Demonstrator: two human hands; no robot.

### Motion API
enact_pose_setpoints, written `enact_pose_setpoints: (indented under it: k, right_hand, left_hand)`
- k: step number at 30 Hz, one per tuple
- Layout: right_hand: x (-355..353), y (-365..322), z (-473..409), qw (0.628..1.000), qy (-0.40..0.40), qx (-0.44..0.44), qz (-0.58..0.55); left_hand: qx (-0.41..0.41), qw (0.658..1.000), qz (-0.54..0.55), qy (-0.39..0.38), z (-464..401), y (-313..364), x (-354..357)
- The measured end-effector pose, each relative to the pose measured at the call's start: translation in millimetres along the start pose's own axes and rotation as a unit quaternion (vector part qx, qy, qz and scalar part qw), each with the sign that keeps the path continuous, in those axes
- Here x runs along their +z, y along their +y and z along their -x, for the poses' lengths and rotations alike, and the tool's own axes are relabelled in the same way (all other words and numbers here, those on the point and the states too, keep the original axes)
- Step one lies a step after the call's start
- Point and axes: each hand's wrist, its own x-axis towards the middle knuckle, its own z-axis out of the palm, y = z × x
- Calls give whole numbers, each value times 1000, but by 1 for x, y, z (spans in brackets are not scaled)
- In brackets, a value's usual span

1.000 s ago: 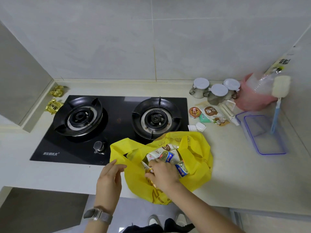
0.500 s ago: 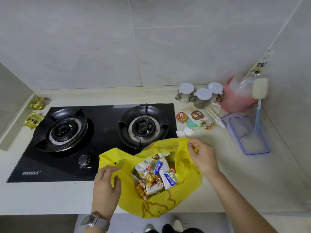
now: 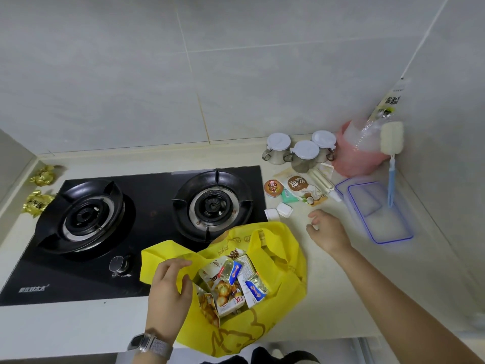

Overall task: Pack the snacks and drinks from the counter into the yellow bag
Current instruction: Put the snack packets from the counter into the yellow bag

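The yellow bag (image 3: 283,261) lies open at the counter's front edge, with several snack packets (image 3: 231,282) inside. My left hand (image 3: 169,287) pinches the bag's left rim. My right hand (image 3: 326,232) hovers empty, fingers loosely curled, over the counter right of the bag. Beyond it lie two small white packets (image 3: 278,212), a round brown-lidded cup (image 3: 273,188), a green packet (image 3: 288,198) and a coconut drink pouch (image 3: 301,189). Two gold-wrapped snacks (image 3: 39,189) sit far left of the stove.
A black two-burner gas stove (image 3: 147,219) fills the counter's left and middle. Three white-lidded jars (image 3: 301,151), a pink bag (image 3: 354,156) and a hanging sponge brush (image 3: 391,151) crowd the back right corner. A clear blue-edged container (image 3: 380,211) lies at the right.
My right hand came out of the bag, passed over its right rim and moved right toward the items on the counter. My left hand shifted onto the bag's left rim. The camera tilted down.
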Motion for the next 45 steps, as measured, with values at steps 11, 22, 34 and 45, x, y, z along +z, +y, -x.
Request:
enact_pose_setpoints:
  k: [11, 22, 34, 45]
  right_hand:
    - [20, 7, -35, 984, -89, -84, 131]
    - [50, -10, -62, 967, -130, -134, 174]
    - [71, -5, -68, 954, 0, -177, 241]
    - [-2, -70, 27, 901, 82, -7, -426]
  left_hand:
    - [0, 1000, -5, -2, 5, 14, 2]
    - [-25, 1000, -16, 5, 17, 14, 2]
    - [-62, 998, -18, 21, 28, 14, -1]
    - [-40, 996, -73, -40, 32, 10, 12]
